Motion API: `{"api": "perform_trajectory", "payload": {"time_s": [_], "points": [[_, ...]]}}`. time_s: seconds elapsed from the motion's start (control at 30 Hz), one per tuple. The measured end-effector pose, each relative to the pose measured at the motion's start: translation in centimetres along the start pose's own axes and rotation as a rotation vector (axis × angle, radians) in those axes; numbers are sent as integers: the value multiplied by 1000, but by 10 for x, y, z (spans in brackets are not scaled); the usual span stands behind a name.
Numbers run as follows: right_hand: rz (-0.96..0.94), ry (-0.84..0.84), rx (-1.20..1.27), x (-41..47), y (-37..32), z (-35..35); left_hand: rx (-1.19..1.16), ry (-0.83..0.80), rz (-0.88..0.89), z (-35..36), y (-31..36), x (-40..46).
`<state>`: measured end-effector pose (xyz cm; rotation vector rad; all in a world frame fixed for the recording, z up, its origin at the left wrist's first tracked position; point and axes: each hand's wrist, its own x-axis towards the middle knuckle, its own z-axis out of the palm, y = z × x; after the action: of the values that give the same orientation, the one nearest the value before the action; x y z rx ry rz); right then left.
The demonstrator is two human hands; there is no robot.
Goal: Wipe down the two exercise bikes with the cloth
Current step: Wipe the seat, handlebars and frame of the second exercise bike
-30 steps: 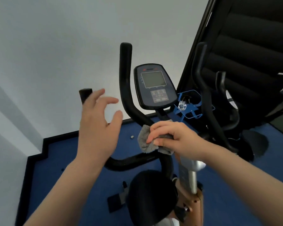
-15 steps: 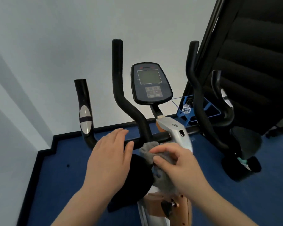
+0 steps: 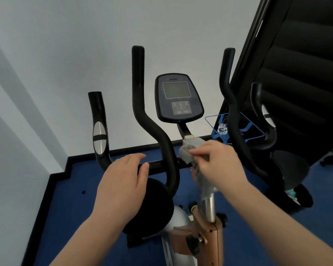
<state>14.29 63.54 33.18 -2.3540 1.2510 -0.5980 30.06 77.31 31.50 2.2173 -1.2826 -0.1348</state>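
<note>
At the centre post of the near exercise bike [image 3: 206, 217], just below the console [image 3: 179, 98], the right hand [image 3: 221, 166] is pressing a grey cloth [image 3: 188, 152] against the silver-and-tan stem cover. Fingers are curling over the cloth, so that grip is closed on it; some of the cloth is hanging down the post under the palm. The left hand [image 3: 121, 181] is hovering over the horizontal handlebar [image 3: 158, 166], fingers loosely extended, thumb near the bar. It's holding nothing, and whether the palm is actually touching the bar I can't tell.

Judging by this, the wipe is working on the stem area w/ the handlebars, console and saddle [image 3: 152, 206] probably still to do. The second bike isn't clearly identifiable (the black upright shapes at right may belong to another machine, can't say).

Risks from here:
- Cloth is bunched, not flat, so it's likely covering only a narrow strip per pass and leaving streaks or missed patches on the curved post.
- The dangling tail could be snagging on the adjustment knob [image 3: 193, 242] lower down the post if the hand is sliding downward.
- The console is sitting directly above the hand; an upward stroke w/ pressure could be hitting its buttons or tilting the display.
- A blue wire holder [image 3: 236, 131] w/ a clear bottle [image 3: 222, 128] is standing just beyond the right hand; a wide sweep could be knocking it.
</note>
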Motion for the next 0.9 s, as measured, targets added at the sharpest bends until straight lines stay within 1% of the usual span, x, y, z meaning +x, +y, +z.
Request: {"api": "perform_trajectory", "payload": {"time_s": [0.07,0.2,0.27,0.33,0.37,0.47,0.53,0.6,0.67,0.7,0.77,0.8,0.83,0.87,0.9], "points": [[-18,53,-55,10,-12,6,-1,1,-4,0,0,0],[14,123,84,2,-28,33,-13,20,-21,0,0,-1],[-13,67,118,-5,-16,24,-15,21,-16,0,0,-1],[-55,-6,47,-2,-2,10,-16,21,-11,0,0,-1],[-62,-10,-6,3,1,6,-20,23,-13,0,-1,-1],[-38,107,-69,16,-13,15,-56,56,-13,1,-2,-2],[8,135,-15,19,-24,26,-121,112,-8,1,-1,-5],[44,25,91,24,-22,26,-169,162,18,-2,-2,-11],[65,-106,191,30,-14,6,-157,174,44,-1,-5,-23],[55,-94,207,33,-12,-5,-147,175,41,1,-7,-31],[-19,79,217,37,-16,-23,-132,192,16,8,-13,-44],[-110,143,228,36,-24,-24,-138,209,5,11,-14,-50],[-229,146,213,34,-35,-22,-153,225,-5,12,-15,-53],[-366,95,147,30,-45,-15,-172,234,-10,13,-16,-56],[-491,9,25,26,-52,-6,-190,240,-11,13,-16,-57]]}}
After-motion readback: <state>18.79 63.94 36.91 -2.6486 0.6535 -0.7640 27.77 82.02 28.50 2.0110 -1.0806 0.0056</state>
